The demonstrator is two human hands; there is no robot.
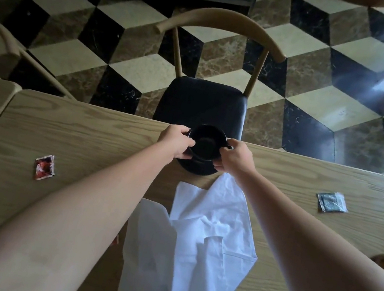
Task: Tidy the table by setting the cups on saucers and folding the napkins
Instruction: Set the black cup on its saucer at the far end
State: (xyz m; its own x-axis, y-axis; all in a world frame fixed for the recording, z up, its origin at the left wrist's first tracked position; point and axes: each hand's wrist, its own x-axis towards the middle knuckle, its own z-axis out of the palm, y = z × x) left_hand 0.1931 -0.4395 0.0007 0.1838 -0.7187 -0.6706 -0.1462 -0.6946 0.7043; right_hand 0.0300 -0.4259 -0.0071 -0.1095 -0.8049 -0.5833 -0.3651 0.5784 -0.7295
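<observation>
Glossy black cup [206,142], round and empty, over a black saucer [197,168] at the desk's [84,142] far edge. Left hand [176,141] fingers curled on the rim; right hand [233,158] fingers pinching the handle side. Crumpled white napkins [208,237] just nearer, soft and creased. Pale wood grain, torn red packet [44,167], grey packet [331,202]. Beyond, a bentwood chair [203,101] with a black padded seat.

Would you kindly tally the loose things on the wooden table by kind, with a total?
Black cup: 1
Black saucer: 1
White napkins: 2, overlapping, unfolded
Small packets: 2, one red, one grey
Total: 6
Edge-cropped objects were left uncounted.
</observation>
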